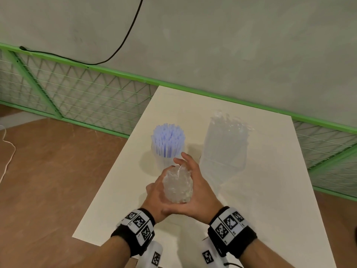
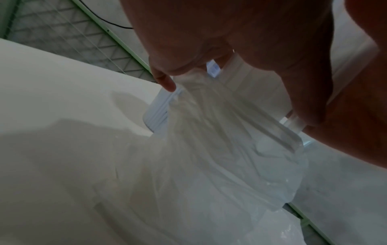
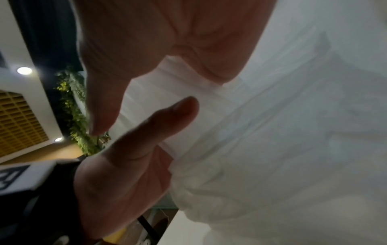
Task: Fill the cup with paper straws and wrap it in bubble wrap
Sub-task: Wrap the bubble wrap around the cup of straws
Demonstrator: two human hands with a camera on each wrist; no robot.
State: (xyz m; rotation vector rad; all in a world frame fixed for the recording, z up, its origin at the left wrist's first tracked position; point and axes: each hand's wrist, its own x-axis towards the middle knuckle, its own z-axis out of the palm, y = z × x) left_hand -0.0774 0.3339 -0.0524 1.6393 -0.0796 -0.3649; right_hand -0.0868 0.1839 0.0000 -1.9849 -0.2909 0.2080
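I hold a bundle of bubble wrap (image 1: 178,183) between both my hands, lifted above the near part of the white table (image 1: 270,200). The wrap is bunched into a rounded, upright lump, and I cannot tell from any view whether a cup sits inside it. My left hand (image 1: 154,192) cups the bundle from its left side, fingers curled round it. In the left wrist view the wrap (image 2: 209,149) hangs down from under those fingers in loose, translucent folds, one fingertip (image 2: 167,82) pressing its upper edge. My right hand (image 1: 197,192) lies against the right side of the bundle with the palm turned toward it, the fingers reaching up past its top and fairly straight, the thumb low near the base. In the right wrist view my right thumb (image 3: 146,126) and a finger (image 3: 100,102) stand apart with pale wrap (image 3: 272,132) filling the space beside them.

Farther back on the table, just beyond my hands, a translucent cup (image 1: 164,160) stands upright, packed with pale blue paper straws (image 1: 168,139) whose ends fan out above its rim. To the right of it stands a tall, clear roll of bubble wrap (image 1: 226,142), well apart from the bundle. Behind the table runs a green mesh fence (image 1: 77,89) against a grey wall, with a black cable (image 1: 119,47) draped over it. Wooden floor (image 1: 48,171) shows at the left.
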